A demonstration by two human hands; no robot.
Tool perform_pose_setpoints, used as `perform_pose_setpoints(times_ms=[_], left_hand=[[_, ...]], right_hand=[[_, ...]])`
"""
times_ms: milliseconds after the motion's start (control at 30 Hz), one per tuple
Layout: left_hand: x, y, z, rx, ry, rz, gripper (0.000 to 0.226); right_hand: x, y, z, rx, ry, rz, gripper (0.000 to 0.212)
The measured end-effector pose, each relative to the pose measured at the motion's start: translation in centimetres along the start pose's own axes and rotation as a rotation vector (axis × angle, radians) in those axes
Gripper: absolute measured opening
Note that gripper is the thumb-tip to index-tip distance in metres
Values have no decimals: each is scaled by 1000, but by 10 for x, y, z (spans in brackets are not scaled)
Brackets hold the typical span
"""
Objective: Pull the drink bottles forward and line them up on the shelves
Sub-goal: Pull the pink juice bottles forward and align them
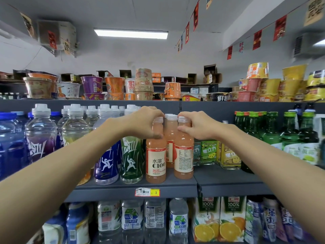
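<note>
left hand point(146, 123) curled round neck of C100 bottle point(155, 155), right hand point(197, 126) pinching neck of second pink bottle point(183, 155), both vertical, caps up

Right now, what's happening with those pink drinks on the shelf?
A person is tidying drinks in a shop. Their left hand grips the neck of the pink C100 bottle at the front, and their right hand grips the neck of the second pink bottle beside it. Both bottles stand upright near the front edge of the grey shelf, with more pink bottles behind them.
</note>
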State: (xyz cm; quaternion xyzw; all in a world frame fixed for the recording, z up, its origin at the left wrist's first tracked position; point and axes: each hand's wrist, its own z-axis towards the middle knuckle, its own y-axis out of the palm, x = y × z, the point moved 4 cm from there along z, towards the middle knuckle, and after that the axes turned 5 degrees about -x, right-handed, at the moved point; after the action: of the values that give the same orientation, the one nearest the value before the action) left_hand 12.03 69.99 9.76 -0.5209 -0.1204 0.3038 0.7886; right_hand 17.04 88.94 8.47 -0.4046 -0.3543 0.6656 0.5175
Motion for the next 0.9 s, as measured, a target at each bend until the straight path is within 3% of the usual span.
perform_pose_setpoints(times_ms=[100, 200, 433, 567, 700, 900], left_hand=[[8, -11, 10, 87, 9, -32, 56], [18, -20, 33, 145, 4, -12, 48], [25, -8, 110, -142, -109, 140, 42], [23, 6, 129, -103, -192, 150, 47], [22, 19, 136, -88, -203, 142, 40], [20, 13, 135, -162, -143, 36, 34]], right_hand=[[8, -8, -11, 3, -10, 10, 40], [13, -13, -17, 8, -6, 10, 50], [18, -15, -21, 6, -43, 11, 50], [18, -13, -21, 2, -55, 23, 39], [19, -13, -21, -7, -35, 9, 49], [19, -14, -21, 1, -55, 23, 46]])
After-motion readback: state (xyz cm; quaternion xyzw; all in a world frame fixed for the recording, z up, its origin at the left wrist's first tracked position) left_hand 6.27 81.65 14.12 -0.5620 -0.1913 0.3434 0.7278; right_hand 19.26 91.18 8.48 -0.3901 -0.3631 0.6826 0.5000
